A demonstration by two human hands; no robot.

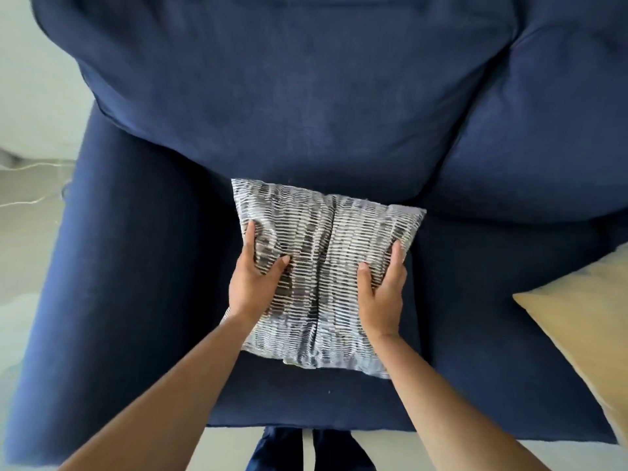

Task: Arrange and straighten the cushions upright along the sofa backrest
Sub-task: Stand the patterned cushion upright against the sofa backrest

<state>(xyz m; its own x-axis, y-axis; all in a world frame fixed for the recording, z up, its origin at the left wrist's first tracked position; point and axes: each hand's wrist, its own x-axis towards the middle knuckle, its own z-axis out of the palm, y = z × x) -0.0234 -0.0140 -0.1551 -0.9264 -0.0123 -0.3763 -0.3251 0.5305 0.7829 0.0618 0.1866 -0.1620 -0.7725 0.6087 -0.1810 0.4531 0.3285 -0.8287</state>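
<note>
A grey and white striped cushion (319,266) lies on the seat of a dark blue sofa, its far edge touching the big blue back cushion (289,107). My left hand (253,280) grips its left side, thumb pressed into the top. My right hand (382,290) grips its right side the same way. A crease runs down the cushion's middle between my hands. A yellow cushion (584,328) lies on the seat at the right, partly cut off by the frame.
The sofa's left armrest (112,266) runs along the left. A second blue back cushion (543,130) sits to the right. Pale floor (27,232) shows to the left, and the seat's front edge (306,428) is below.
</note>
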